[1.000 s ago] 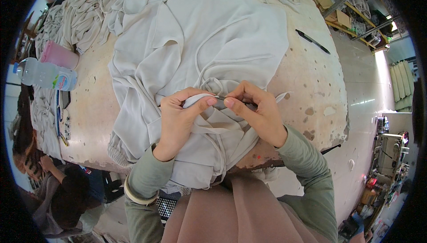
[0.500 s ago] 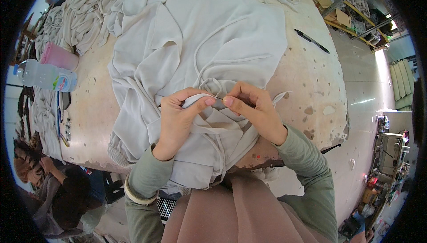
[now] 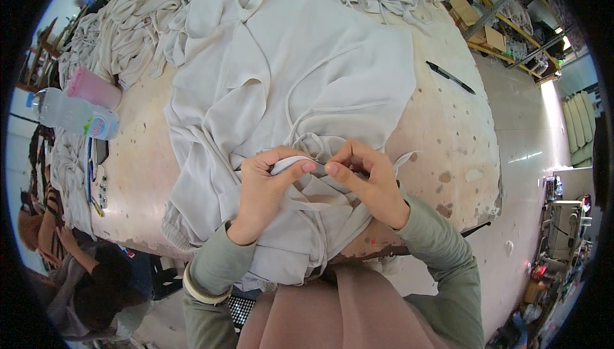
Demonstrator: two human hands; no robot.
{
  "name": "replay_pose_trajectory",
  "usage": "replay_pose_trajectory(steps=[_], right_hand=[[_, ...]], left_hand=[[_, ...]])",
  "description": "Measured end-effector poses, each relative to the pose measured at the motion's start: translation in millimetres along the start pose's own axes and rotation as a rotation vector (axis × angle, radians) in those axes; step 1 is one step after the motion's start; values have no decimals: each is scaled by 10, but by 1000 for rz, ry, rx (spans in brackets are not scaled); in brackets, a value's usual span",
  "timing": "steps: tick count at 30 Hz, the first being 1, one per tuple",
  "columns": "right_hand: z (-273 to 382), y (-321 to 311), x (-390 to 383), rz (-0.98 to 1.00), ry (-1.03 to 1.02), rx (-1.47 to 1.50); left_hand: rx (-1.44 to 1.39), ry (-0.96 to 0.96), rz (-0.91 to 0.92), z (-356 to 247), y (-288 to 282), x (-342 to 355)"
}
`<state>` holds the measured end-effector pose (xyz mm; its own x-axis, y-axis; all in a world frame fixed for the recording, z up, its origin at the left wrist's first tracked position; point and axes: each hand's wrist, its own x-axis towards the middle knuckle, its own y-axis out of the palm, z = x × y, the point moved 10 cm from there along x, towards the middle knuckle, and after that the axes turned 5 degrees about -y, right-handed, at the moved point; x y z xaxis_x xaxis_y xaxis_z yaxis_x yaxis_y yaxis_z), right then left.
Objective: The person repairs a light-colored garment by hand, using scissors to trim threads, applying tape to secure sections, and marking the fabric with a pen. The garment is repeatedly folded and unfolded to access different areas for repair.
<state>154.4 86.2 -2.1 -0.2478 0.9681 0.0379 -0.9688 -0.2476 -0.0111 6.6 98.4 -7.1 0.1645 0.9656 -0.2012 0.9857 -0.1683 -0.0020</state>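
Note:
A pale grey garment with thin drawstring-like cords lies spread and bunched over the table. My left hand is closed, pinching a folded strip of the garment between thumb and forefinger. Close by, my right hand is closed too, thumb against fingers, on a thin dark needle-like piece that bridges the small gap to the left fingertips. Its far end is hidden at the cloth. Below both hands the garment hangs in folds over the table's near edge.
A worn, spotted table carries a black pen at the right. On the left are a clear bottle lying down and a pink cup. More grey cloth is heaped behind. Another person sits at lower left; shelves stand far right.
The whole scene has shifted slightly down and to the right in the view. Both hands keep their pinches at the cloth, and their fingertips stay close together.

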Motion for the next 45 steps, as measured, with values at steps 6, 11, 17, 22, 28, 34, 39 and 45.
replay_pose_trajectory(steps=[6,11,17,22,28,34,39,45], right_hand=[[-103,43,-2,42,92,104],[-128,48,-8,59,114,132],[-44,55,5,36,50,75],[-14,46,-11,16,40,25],[-66,20,-9,-5,77,95],[-18,49,-12,-3,39,45],[-10,36,-20,-29,41,0],[-32,-18,-15,-61,39,40]], left_hand=[[-73,-2,0,-3,13,-10],[14,8,-12,-18,1,-18],[-66,-31,-8,36,4,-11],[-104,-41,-9,60,11,-8],[-126,-67,-19,83,-1,-15],[-99,-66,-39,75,-17,-18],[-100,-65,-43,80,-9,-16],[-116,-64,-34,99,-1,-13]])
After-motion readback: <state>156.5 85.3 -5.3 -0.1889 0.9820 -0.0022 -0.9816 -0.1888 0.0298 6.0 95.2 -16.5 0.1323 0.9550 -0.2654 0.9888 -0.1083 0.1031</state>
